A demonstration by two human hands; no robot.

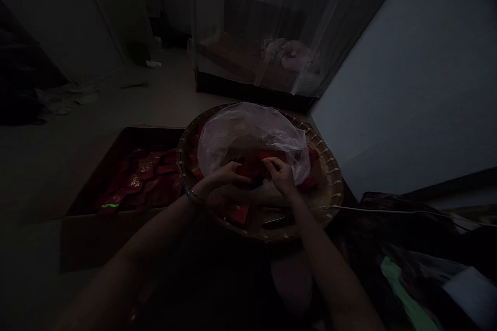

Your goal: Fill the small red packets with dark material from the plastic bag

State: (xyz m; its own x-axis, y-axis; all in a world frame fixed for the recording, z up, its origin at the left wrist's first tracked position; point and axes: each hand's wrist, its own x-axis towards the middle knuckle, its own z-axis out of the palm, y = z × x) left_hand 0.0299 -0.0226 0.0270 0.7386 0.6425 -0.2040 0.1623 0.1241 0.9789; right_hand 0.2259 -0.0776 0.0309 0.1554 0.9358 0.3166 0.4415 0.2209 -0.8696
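In a dim room, both my hands meet over a round woven tray (330, 176). My left hand (223, 175) and my right hand (281, 175) are closed on a small red packet (252, 168) held between them. Just behind it, a crumpled clear plastic bag (248, 134) rests in the tray. More red packets (237, 213) lie loose in the tray near my wrists. A bracelet sits on my left wrist.
To the left, a cardboard box (89, 201) holds several red packets (143, 178). A netted bed frame (264, 36) stands behind the tray, and a pale wall (419, 88) rises on the right. Dark cloth and bags (407, 264) lie at the lower right.
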